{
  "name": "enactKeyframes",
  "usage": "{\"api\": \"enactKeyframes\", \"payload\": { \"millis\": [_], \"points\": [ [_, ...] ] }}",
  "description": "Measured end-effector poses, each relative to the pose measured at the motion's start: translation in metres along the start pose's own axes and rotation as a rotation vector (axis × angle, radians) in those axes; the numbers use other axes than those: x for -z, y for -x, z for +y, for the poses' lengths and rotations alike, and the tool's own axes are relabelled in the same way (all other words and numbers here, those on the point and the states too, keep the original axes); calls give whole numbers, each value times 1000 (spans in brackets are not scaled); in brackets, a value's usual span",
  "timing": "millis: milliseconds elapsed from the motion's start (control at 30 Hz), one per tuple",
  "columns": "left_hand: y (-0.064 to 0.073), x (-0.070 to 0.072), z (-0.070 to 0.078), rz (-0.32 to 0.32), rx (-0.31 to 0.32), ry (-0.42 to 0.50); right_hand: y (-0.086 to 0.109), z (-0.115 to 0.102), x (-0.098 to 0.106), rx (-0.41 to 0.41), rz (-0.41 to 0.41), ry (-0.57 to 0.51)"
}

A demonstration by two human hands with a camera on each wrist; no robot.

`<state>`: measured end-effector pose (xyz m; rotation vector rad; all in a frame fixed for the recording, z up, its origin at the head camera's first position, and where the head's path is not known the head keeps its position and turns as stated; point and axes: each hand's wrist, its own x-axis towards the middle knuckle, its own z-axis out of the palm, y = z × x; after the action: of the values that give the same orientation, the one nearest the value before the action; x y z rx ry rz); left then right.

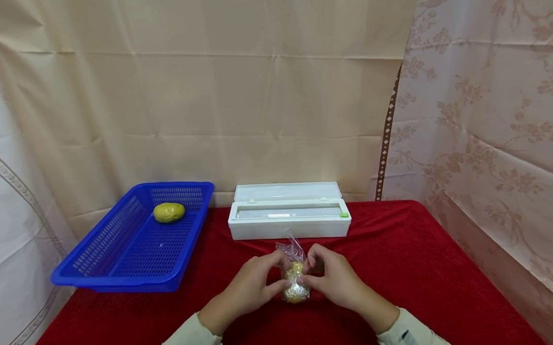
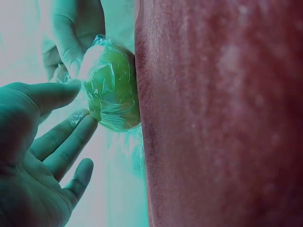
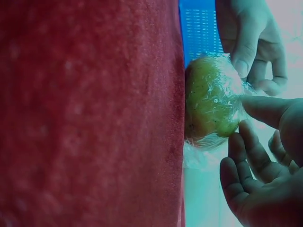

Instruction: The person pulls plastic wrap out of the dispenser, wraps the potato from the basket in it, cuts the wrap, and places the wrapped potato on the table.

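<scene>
A yellow, oval, potato-like piece (image 1: 297, 288) wrapped in clear cling film sits on the red cloth between the two hands. Loose crinkled film (image 1: 292, 249) rises from its far end. My left hand (image 1: 255, 282) pinches the film from the left, thumb and index finger at the wrapped piece. From the right, my right hand (image 1: 334, 278) pinches the film in the same way. The left wrist view shows the left thumb (image 2: 57, 95) against the wrapping (image 2: 112, 87). In the right wrist view small dark specks mark the wrapped piece (image 3: 210, 101).
A blue perforated basket (image 1: 74, 273) stands at the left, holding a second yellow potato-like piece (image 1: 168, 212). Behind the hands lies a white cling film dispenser (image 1: 287, 230), its lid (image 1: 287, 191) raised, with a green slider (image 1: 344, 215). Curtains hang behind and at both sides.
</scene>
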<state>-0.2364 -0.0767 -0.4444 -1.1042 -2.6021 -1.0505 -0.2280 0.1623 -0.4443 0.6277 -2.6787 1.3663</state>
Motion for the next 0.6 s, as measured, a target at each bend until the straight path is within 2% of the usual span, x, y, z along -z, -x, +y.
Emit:
{"api": "enactKeyframes", "payload": {
  "millis": [133,267,600],
  "points": [
    [-1,0,1,12,-27,-50,0,-1,-1,9,31,27],
    [-2,0,0,9,-37,-46,0,-2,-2,32,51,38],
    [-1,-2,-2,-18,-32,-93,0,0,-3,65,40,112]
  ]
}}
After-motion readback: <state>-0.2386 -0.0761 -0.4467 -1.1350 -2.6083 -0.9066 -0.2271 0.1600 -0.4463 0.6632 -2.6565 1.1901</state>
